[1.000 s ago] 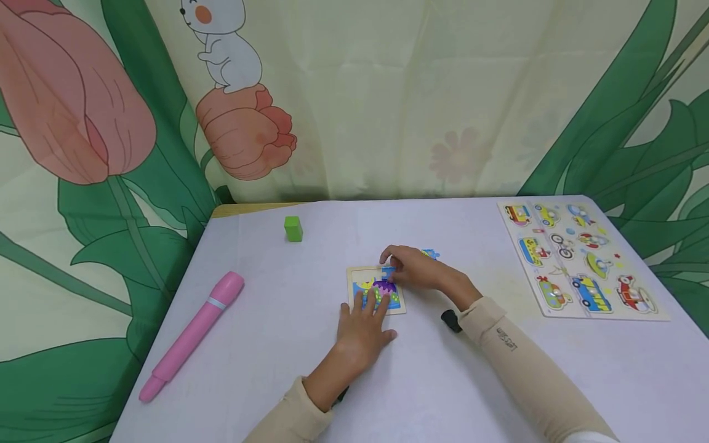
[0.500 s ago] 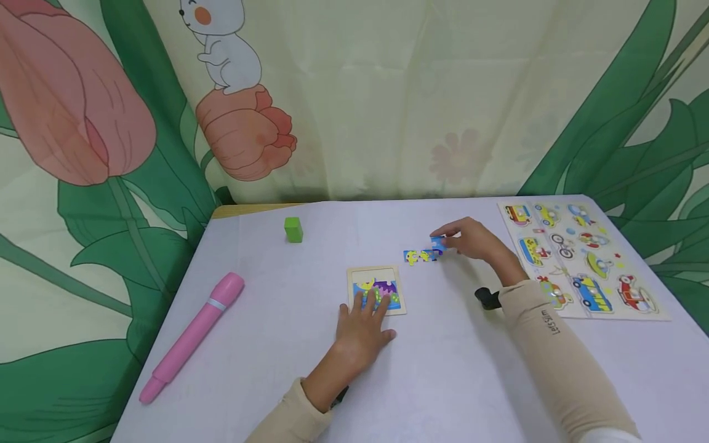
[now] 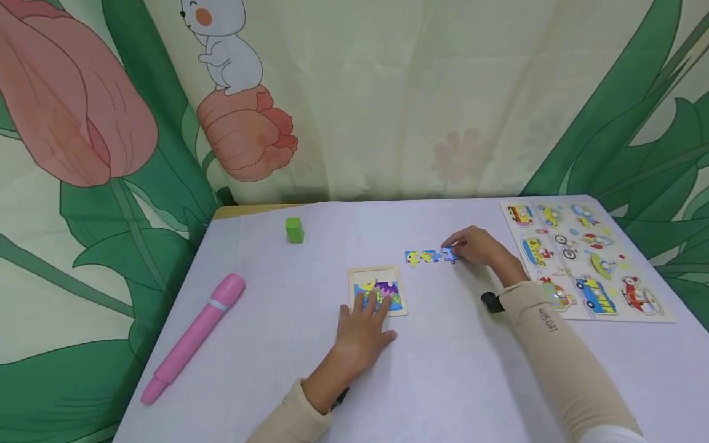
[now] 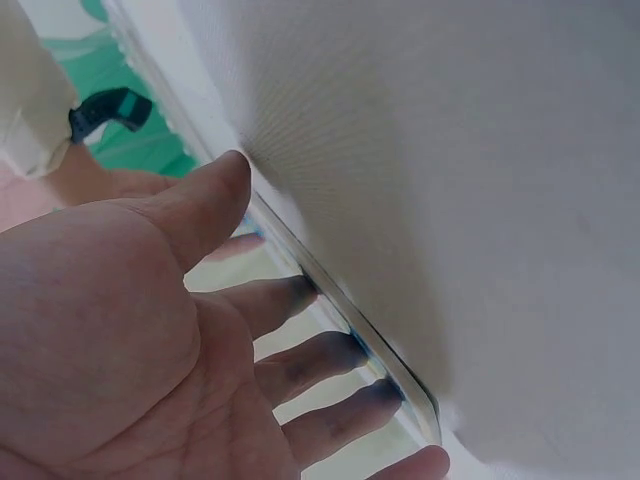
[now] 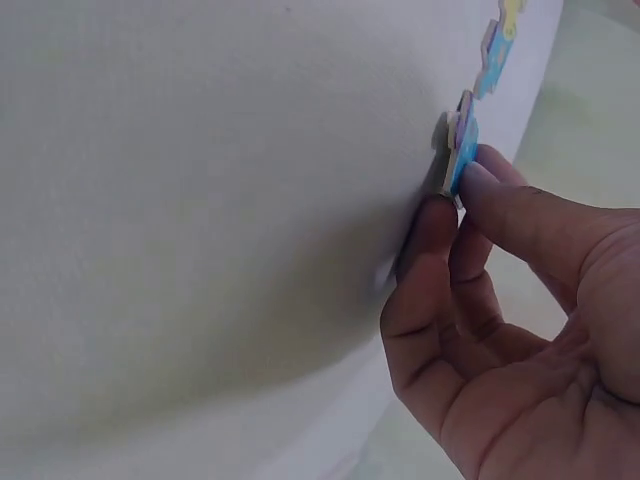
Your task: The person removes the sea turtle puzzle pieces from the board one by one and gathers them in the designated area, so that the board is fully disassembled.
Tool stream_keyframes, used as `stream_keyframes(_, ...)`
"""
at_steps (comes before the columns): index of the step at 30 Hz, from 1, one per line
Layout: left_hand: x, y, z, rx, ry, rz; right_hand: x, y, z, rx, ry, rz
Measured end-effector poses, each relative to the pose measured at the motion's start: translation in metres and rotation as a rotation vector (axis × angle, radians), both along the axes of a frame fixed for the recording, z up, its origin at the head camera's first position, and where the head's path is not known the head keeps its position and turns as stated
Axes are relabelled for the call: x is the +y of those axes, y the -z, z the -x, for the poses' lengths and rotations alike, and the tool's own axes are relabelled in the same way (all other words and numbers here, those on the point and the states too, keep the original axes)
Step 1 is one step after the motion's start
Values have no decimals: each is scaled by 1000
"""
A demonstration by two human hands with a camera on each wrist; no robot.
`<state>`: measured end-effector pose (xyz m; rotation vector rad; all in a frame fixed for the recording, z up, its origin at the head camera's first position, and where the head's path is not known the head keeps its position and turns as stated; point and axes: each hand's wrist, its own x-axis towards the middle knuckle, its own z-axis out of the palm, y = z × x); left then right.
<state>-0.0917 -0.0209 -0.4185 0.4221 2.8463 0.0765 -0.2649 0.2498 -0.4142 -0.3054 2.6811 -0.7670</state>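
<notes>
A small wooden puzzle tray (image 3: 401, 312) lies mid-table with colourful pieces filling its lower part; the upper strip shows bare. My left hand (image 3: 361, 338) rests on its near edge, fingers spread, covering part of the picture. In the left wrist view, the fingertips (image 4: 365, 350) touch the tray along its side. To the right and farther back, my right hand (image 3: 480, 247) pinches a blue and purple puzzle piece (image 5: 464, 150) between thumb and fingers, at the table surface. Just left of it, blue and yellow puzzle pieces (image 3: 422, 256) lie in a row.
A larger vehicle puzzle board (image 3: 565, 277) lies at the right, partly behind the right forearm. A green block (image 3: 295, 230) stands at the back left. Along the left side lies a pink stick-shaped object (image 3: 194, 338). A printed curtain (image 3: 388, 111) hangs behind the table.
My right hand has lifted a puzzle piece from the tray's upper right and carried it right, then lowered it beside the row of loose pieces. The left hand has stayed put.
</notes>
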Motion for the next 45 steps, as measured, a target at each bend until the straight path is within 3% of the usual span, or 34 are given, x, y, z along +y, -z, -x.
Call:
stream_keyframes(10, -1, -1, -1, -12, -17, -48, -9, 3, -5, -30, 111, -29)
stream_keyframes(16, -2, 0, -1, -13, -22, -51, -30, -2, -14, 91, 141, -2)
stream_keyframes(18, -3, 1, -2, -15, -24, -43, -50, -3, -19, 121, 99, 25)
stream_keyframes(21, -3, 1, -2, -21, -28, -32, -83, -4, -26, 120, -58, 68)
stream_keyframes(25, -2, 1, -1, -24, -19, -22, -116, 0, -35, 71, -217, 91)
stream_keyframes(30, -2, 2, -4, -10, 10, 22, -133, 6, -42, 23, -202, 53)
stream_keyframes(38, -4, 2, -18, 42, 59, 109, -133, 9, -44, 28, -184, 51)
stream_keyframes(45, -1, 1, -29, 39, 49, 121, -134, 10, -45, 14, -172, 58)
